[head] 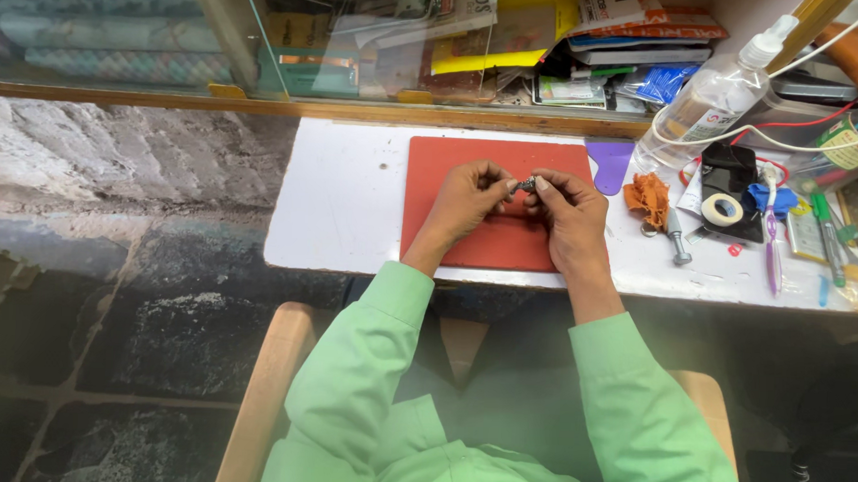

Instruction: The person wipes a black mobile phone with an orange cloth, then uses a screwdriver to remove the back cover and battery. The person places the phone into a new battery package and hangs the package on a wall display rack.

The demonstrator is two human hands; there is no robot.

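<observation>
Small dark metal part (526,185): being held above the red mat (494,243), pinched between both hands. Left hand (468,200) and right hand (569,210) are gripping it at their fingertips, fingers curled. Mat is lying on a white worktop (340,205). Lying to the right: purple scraper (609,166), orange cloth (648,197), tape roll (722,209), clear spray bottle (712,96).

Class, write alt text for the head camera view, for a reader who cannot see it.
Two hands, left and right, pinch a small dark part between their fingertips over a red mat on a white table. To the right lie a tape roll, an orange cloth and a spray bottle.
</observation>
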